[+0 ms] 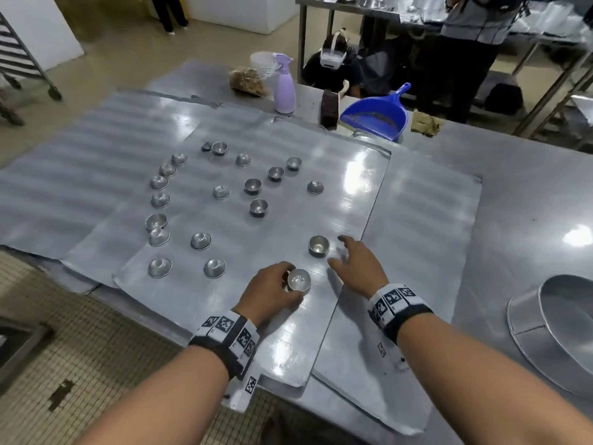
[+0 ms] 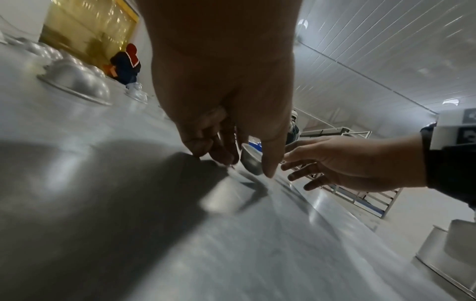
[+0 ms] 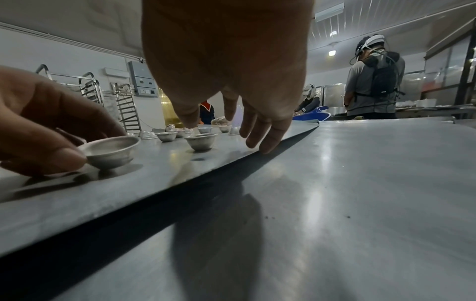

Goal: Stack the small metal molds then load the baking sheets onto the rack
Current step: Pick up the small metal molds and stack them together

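Several small metal molds lie scattered on the top baking sheet point(image 1: 349, 194), some upright, some upside down. My left hand point(image 1: 276, 287) pinches one upright mold point(image 1: 299, 280) near the sheet's front; the same mold point(image 3: 110, 150) shows between thumb and fingers point(image 3: 61, 154) in the right wrist view, and as a sliver of mold point(image 2: 251, 160) in the left wrist view. My right hand point(image 1: 354, 264) hovers with fingers spread just right of another upright mold point(image 1: 319, 245), not touching it; that mold point(image 3: 200, 141) stands left of my fingertips point(image 3: 265, 140).
More baking sheets point(image 1: 80, 162) overlap under the top one on the steel table point(image 1: 529, 200). A purple spray bottle point(image 1: 285, 88), blue dustpan point(image 1: 375, 115) and brush stand at the back. A round pan point(image 1: 564, 319) sits at right. A rack point(image 1: 19, 59) stands far left; people work behind.
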Action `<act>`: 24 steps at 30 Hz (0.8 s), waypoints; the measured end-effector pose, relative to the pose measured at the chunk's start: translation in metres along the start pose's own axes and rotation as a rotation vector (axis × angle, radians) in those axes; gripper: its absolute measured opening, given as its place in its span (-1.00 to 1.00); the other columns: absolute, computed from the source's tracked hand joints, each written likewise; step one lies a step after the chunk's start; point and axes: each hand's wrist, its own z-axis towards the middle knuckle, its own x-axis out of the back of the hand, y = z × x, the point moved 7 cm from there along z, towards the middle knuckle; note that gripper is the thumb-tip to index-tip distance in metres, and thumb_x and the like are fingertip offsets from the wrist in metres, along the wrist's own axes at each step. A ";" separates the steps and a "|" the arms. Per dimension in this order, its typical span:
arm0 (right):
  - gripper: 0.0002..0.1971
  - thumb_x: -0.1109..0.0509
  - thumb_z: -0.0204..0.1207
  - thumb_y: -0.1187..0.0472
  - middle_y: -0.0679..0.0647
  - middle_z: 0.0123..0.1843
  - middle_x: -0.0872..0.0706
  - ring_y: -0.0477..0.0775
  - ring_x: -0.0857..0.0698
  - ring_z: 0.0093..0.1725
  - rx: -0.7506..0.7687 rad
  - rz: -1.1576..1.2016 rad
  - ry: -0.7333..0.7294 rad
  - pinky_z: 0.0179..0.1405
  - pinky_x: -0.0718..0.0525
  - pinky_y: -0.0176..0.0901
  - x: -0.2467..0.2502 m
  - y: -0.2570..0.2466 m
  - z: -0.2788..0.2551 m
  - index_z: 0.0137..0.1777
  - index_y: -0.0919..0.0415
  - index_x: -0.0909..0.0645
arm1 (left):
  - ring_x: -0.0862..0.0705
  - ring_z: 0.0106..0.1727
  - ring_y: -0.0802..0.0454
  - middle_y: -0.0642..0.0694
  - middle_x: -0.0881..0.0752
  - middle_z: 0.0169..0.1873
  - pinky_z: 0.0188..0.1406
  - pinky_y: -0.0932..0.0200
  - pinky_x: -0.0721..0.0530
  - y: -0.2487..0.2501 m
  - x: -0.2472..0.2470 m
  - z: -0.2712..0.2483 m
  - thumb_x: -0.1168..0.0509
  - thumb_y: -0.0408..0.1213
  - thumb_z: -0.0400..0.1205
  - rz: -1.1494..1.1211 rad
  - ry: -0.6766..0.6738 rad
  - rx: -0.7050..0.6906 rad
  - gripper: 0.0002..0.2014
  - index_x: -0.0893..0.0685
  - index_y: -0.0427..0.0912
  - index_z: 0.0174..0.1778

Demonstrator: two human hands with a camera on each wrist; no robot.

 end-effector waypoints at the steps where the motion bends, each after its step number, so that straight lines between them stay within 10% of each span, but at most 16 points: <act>1: -0.34 -0.40 0.59 -0.04 0.19 0.55 -0.52 0.21 -0.52 0.51 0.007 -0.004 -0.003 0.45 -0.54 0.12 0.000 -0.001 0.005 0.65 0.05 -0.33 | -0.73 -0.01 0.10 0.07 -0.78 0.01 0.06 0.09 -0.72 -0.002 0.002 -0.002 -0.59 -0.11 0.44 -0.024 0.001 0.007 -0.56 -0.70 -0.01 0.22; 10: -0.29 -0.39 0.60 -0.10 0.16 0.63 -0.45 0.26 -0.43 0.57 0.103 -0.068 -0.109 0.52 -0.47 0.15 -0.015 -0.025 0.041 0.71 0.01 -0.26 | -0.72 0.11 0.09 0.06 -0.73 0.14 0.19 0.03 -0.73 -0.009 0.006 -0.008 -0.61 0.12 0.38 0.010 0.024 0.109 -0.38 -0.66 0.04 0.35; 20: -0.43 -0.26 0.46 -0.22 -0.01 0.45 -0.65 0.21 -0.54 0.43 0.171 -0.068 -0.094 0.38 -0.57 0.08 -0.023 -0.023 0.042 0.44 -0.03 -0.60 | -0.72 -0.04 0.41 0.20 -0.78 -0.05 -0.15 0.59 -0.53 -0.010 0.019 -0.022 -0.55 -0.27 0.49 -0.201 0.171 0.198 -0.61 -0.64 0.17 0.16; 24: -0.48 -0.32 0.49 -0.16 0.03 0.38 -0.68 0.23 -0.56 0.39 0.166 -0.031 -0.091 0.28 -0.62 0.08 -0.025 -0.019 0.038 0.43 -0.04 -0.61 | -0.77 -0.05 0.21 0.08 -0.84 -0.09 -0.04 0.30 -0.69 -0.017 0.019 -0.026 -0.50 -0.36 0.47 -0.279 0.187 0.251 -0.69 -0.76 0.08 0.06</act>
